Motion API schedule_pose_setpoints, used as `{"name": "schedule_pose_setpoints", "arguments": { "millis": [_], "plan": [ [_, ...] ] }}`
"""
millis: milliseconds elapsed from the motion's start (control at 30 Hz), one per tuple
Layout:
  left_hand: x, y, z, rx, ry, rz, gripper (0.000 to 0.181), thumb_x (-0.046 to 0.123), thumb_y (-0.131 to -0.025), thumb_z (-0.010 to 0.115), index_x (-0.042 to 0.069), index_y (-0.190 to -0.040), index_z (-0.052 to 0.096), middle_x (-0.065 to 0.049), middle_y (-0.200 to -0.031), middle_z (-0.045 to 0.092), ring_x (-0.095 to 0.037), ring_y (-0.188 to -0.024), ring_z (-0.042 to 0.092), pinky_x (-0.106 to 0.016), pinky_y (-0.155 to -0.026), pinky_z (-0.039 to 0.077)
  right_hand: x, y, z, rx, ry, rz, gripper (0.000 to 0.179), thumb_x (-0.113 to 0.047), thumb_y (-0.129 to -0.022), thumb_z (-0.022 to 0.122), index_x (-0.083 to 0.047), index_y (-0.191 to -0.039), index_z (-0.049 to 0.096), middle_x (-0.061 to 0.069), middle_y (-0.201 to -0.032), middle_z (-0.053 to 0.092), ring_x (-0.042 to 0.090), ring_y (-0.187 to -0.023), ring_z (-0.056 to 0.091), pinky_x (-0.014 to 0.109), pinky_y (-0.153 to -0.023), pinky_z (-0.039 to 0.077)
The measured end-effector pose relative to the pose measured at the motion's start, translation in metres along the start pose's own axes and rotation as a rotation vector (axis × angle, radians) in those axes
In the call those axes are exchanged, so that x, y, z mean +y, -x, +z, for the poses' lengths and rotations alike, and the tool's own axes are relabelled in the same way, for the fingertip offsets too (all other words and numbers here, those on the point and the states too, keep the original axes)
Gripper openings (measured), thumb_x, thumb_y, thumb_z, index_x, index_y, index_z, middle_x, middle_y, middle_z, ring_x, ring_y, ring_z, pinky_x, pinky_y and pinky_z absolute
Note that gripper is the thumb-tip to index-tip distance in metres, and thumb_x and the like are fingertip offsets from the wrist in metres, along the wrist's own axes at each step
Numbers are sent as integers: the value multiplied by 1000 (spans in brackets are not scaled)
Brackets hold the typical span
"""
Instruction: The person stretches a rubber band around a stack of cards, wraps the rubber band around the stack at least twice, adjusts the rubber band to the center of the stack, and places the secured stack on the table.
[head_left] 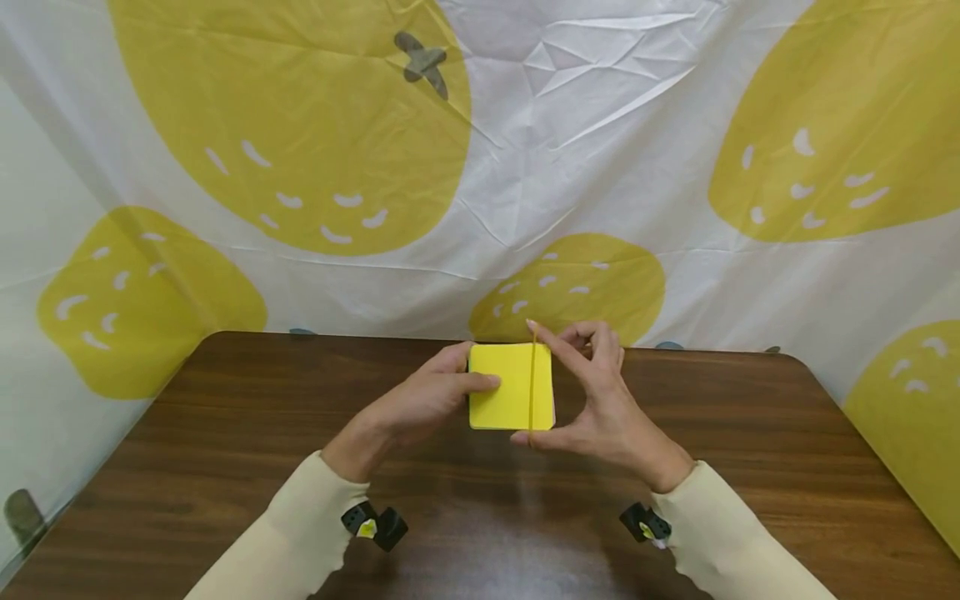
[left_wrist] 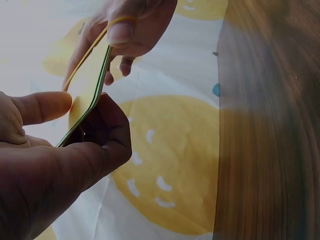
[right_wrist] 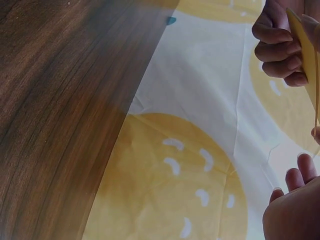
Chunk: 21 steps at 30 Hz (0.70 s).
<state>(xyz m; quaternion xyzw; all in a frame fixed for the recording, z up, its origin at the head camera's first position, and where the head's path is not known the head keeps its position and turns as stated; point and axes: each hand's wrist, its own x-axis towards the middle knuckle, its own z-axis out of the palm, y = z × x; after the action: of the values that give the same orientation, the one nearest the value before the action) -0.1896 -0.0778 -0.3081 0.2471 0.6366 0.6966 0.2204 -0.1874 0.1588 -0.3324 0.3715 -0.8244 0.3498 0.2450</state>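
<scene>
A thin stack of square coloured paper (head_left: 501, 408), yellow on top, is held up over the table. My left hand (head_left: 420, 400) pinches its left side, thumb across the yellow face and fingers behind. Green-edged layers show along the stack (left_wrist: 103, 72) in the left wrist view. My right hand (head_left: 603, 408) holds a thin yellowish rubber band (head_left: 532, 387) stretched between forefinger and thumb. The band runs from top to bottom across the right part of the yellow face. In the right wrist view the band (right_wrist: 316, 90) passes along the stack (right_wrist: 302, 50).
Below the hands lies a dark brown wooden table (head_left: 247, 467). A white cloth (head_left: 525, 167) with large yellow fruit shapes hangs behind its far edge and at both sides. Black wrist cameras (head_left: 375, 523) sit at the cuffs of the cream sleeves (head_left: 285, 533).
</scene>
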Motion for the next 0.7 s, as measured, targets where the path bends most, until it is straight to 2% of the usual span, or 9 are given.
{"name": "schedule_pose_setpoints", "arguments": {
  "millis": [367,600,700],
  "plan": [
    [3,1,1,-9,-23,3,28,4,-106,43,-11,-130,45,-10,-104,63,-16,-89,65,-29,-78,55,0,-2,0,29,21,-43,112,-34,-51,103,-21,-149,51,14,-117,37,31,-111,32,50,-90,20],
    [7,4,-1,-4,-185,60,28,1,-104,49,-11,-129,45,-17,-104,63,-19,-86,65,-31,-77,55,-1,-2,-2,29,17,-38,109,-32,-51,103,-19,-146,53,14,-119,37,32,-111,31,50,-88,21],
    [9,5,-1,27,-240,75,26,-1,-102,53,-12,-126,49,-19,-106,64,-21,-86,67,-34,-78,57,-1,-1,-3,17,-2,-19,107,-32,-50,103,-20,-145,54,13,-120,37,31,-114,30,50,-90,21]
  ]
}}
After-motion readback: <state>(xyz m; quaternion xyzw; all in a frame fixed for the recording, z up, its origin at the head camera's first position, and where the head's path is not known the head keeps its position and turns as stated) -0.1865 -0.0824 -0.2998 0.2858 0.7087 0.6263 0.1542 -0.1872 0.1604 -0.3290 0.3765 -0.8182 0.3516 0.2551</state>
